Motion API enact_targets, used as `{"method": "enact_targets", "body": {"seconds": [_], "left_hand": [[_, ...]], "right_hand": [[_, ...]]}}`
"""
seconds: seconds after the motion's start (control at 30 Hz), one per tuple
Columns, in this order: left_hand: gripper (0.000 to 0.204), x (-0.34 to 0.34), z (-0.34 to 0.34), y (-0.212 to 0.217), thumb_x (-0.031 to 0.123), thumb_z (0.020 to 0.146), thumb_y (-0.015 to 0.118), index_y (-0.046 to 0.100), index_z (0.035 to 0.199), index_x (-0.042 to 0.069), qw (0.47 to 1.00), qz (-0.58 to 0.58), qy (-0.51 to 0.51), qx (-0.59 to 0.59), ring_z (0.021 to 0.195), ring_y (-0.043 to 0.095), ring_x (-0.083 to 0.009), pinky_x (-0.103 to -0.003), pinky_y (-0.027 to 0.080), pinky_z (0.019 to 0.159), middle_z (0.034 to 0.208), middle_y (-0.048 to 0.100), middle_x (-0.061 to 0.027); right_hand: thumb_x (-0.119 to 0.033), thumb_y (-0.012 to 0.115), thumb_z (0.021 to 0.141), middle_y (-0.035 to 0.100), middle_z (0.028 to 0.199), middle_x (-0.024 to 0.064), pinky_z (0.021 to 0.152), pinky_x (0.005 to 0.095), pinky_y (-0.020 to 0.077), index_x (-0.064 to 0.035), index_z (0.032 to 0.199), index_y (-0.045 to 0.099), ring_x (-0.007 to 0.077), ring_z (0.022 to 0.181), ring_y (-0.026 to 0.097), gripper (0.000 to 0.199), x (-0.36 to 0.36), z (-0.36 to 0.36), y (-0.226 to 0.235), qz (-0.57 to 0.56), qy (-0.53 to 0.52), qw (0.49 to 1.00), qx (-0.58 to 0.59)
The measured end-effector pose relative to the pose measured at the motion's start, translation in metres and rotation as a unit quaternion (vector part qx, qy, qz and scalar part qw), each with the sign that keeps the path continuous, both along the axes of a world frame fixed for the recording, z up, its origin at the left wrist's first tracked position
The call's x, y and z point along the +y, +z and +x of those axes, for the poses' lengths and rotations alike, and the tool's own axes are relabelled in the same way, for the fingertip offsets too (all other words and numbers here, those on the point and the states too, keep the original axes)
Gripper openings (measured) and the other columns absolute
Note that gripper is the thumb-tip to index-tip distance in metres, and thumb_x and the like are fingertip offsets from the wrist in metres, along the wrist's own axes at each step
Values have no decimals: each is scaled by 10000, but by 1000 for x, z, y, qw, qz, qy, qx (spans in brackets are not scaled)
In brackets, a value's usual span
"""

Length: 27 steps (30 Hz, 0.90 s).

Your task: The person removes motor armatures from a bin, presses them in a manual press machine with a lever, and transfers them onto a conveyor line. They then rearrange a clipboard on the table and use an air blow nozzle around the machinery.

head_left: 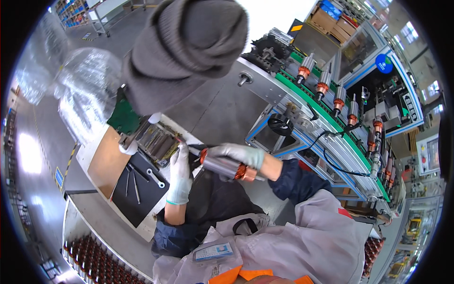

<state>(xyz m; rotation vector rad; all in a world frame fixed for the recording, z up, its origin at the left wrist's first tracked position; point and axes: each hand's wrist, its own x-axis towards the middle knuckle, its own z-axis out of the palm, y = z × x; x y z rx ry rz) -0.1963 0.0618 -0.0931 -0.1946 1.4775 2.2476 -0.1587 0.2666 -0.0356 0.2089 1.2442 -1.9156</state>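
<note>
Holding a silver, copper-ended metal rotor [222,166] right of the small grey metal machine [161,144], closing the white-gloved right hand [239,154] around it, likely balancing its weight. Pointing the white-gloved left hand [179,173] up beside the machine, not showing clearly if gripping anything. Seeing a silver ring-ended spanner [155,178] lying on a flat black mat [151,199] below the machine, and dark grey folded cloth [189,47] blocking the view above.

The right fingers [218,151] partly hide the armature [220,166].

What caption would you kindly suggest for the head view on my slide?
A gloved right hand holds a copper-wound rotor near the gloved left hand; similar rotors line a green-edged conveyor.
</note>
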Motion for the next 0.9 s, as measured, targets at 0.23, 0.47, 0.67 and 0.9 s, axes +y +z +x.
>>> {"method": "enact_targets", "body": {"seconds": [0.23, 0.47, 0.67, 0.9], "left_hand": [[501, 1, -10, 19, 402, 1057, 436, 575, 1264, -33, 999, -14, -10, 40, 1041, 678, -252, -375, 544, 869, 1155, 687, -162], [390, -13, 32, -17, 306, 1048, 478, 588, 1192, -39, 997, -23, -1, -80, 918, 692, -258, -379, 553, 808, 1054, 702, -168], [339, -32, 33, -5, 263, 1036, 496, 625, 1142, -32, 993, -57, 34, -100, 920, 694, -227, -343, 554, 804, 1021, 714, -159], [369, -27, 41, -15, 253, 1019, 532, 582, 1297, 16, 950, -247, -124, 148, 1074, 645, -259, -371, 503, 956, 1220, 663, -126]], "right_hand": [[-479, 608, 936, 618, 908, 48, 611, 305, 507, -46, 1136, 602, 141, 725, 592, 477, 175, -61, 84, 152, -432, 876, 153], [-369, 623, 913, 626, 1228, 215, 966, 364, 471, 37, 1373, 446, 306, 1118, 626, 639, 327, -203, 43, 493, -650, 511, 269], [-353, 542, 933, 569, 1341, 241, 1000, 390, 457, 3, 1404, 415, 350, 1194, 595, 604, 340, -245, -19, 585, -499, 628, 121], [-413, 450, 982, 525, 1391, 204, 1037, 385, 436, 52, 1404, 421, 299, 1223, 542, 629, 413, -230, -25, 431, -584, 661, 189]]}}
